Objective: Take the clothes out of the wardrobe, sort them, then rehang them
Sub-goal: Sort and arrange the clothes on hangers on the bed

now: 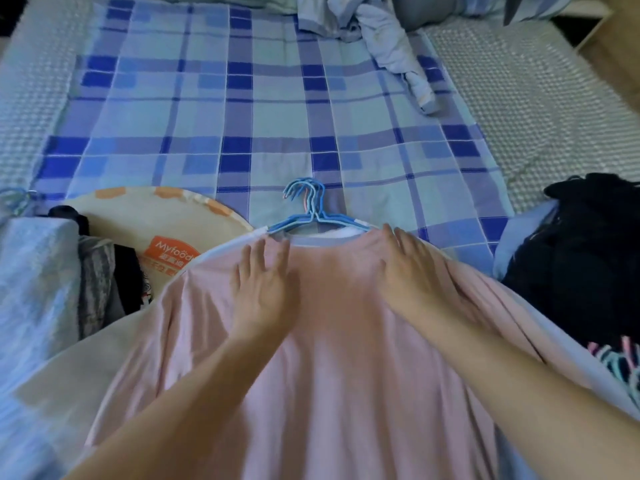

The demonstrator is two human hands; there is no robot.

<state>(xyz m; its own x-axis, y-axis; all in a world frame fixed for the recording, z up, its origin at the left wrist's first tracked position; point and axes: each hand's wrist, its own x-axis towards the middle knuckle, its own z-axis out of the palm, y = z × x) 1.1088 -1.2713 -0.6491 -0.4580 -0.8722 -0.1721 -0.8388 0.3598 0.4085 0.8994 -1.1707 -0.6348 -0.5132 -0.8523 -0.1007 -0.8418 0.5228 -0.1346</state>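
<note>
Pink garment (332, 358): soft, thin, matte cloth lying spread on the bed, neckline pointing away from the person; shallow folds are running down its length, and its lower part is running out of the bottom of the view.
White layer (349, 233): a pale garment is showing as a thin rim at the neckline and along both shoulder edges under the pink one; how many garments are stacked there cannot be told.
Hangers (310, 209): several thin blue wire hangers, with one pinkish hook among them, are lying bunched together, hooks curving over the sheet; their shoulder bars are disappearing into the neckline.
Left hand (265, 285): lying flat on the pink cloth just below the collar, fingers straight and slightly spread.
Right hand (412, 271): pressing flat on the cloth near the right shoulder, fingers straight, gripping nothing; slightly blurred.
Bed sheet (207, 109): woven check of blue, lilac and pale green squares, lying smooth over a bumpy quilted mattress cover (540, 109).
Crumpled pale-blue garment (388, 46): lying twisted at the far end of the bed.
Dark clothes pile (585, 258): black, shapeless, sitting at the right edge, partly cut off.
Round cream item (162, 223): orange-patterned rim and an orange printed label, half hidden under clothes.
Folded clothes at left (45, 289): pale blue, mottled grey and black pieces, cut off by the frame.
</note>
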